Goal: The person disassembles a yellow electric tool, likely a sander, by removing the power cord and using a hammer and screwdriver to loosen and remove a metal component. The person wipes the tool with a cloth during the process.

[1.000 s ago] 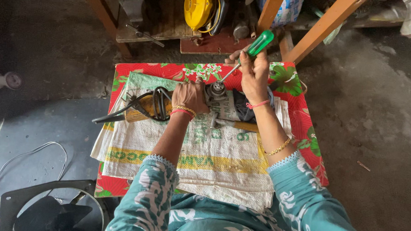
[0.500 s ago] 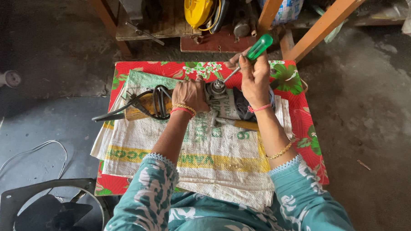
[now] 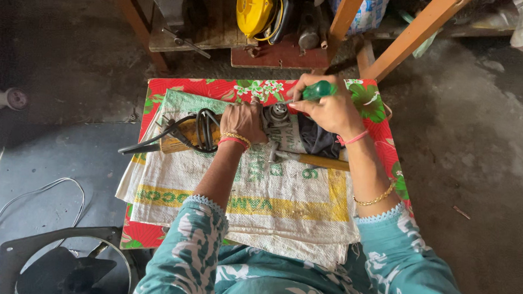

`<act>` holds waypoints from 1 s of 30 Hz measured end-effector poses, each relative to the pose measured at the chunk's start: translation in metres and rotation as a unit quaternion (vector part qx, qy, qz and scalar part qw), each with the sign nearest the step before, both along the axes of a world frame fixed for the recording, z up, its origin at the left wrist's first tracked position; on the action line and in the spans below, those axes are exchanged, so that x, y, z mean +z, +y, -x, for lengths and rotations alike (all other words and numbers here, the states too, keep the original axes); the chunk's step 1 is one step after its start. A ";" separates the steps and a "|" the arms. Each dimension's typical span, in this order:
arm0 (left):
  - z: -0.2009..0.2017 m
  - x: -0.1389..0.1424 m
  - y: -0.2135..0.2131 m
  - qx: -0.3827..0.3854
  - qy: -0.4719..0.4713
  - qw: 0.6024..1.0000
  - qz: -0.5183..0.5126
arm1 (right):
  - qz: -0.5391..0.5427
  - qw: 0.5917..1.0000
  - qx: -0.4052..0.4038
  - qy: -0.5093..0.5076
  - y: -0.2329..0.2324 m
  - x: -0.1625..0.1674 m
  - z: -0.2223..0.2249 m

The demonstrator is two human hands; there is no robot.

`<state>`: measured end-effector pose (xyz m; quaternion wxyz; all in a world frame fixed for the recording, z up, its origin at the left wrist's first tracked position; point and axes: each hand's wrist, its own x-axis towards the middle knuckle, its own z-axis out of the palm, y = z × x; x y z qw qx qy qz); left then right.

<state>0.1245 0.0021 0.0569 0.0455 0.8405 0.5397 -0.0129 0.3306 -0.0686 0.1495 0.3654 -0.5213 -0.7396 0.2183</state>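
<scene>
Head view: left hand (image 3: 243, 121) was clamped over the body of a yellow power tool (image 3: 186, 135) lying on a white woven sack (image 3: 260, 193); a black cord (image 3: 157, 139) was looped at the tool's left end and trailed off the sack's left edge. Right hand (image 3: 330, 111) was clenched round a green-handled screwdriver (image 3: 317, 90), shaft pointing left and down to the tool's grey metal head (image 3: 278, 114), just right of the left hand. Against the frames before: the screwdriver handle had dropped from a steep upright tilt to nearly flat, and the right hand had closed in over the tool head. Left hand had stayed put. A wooden-handled hammer (image 3: 316, 160) lay on the sack just below the tool. Floral red cloth (image 3: 217, 88) lay under the sack. A black fan frame (image 3: 54, 261) sat on the floor, left of the sack.
</scene>
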 end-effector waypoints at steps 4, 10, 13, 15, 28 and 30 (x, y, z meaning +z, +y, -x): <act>0.002 -0.004 -0.001 -0.007 -0.027 0.999 -0.046 | -0.042 0.988 0.126 0.077 0.008 0.002 -0.011; 0.003 -0.005 0.000 -0.005 -0.026 0.999 -0.024 | 0.062 0.959 0.277 0.020 0.063 0.026 -0.026; 0.002 -0.004 -0.001 -0.005 -0.058 0.997 -0.048 | 0.089 0.958 0.270 0.045 0.073 0.027 -0.019; 0.001 -0.003 -0.002 -0.005 -0.058 0.996 -0.063 | 0.060 0.966 0.245 0.059 0.073 0.018 -0.014; -0.002 -0.031 0.010 -0.018 -0.039 0.992 -0.120 | 0.029 0.885 -0.065 0.459 0.005 -0.058 0.045; 0.001 -0.037 0.013 -0.013 -0.051 0.995 -0.084 | -0.003 0.855 -0.124 0.503 -0.009 -0.055 0.055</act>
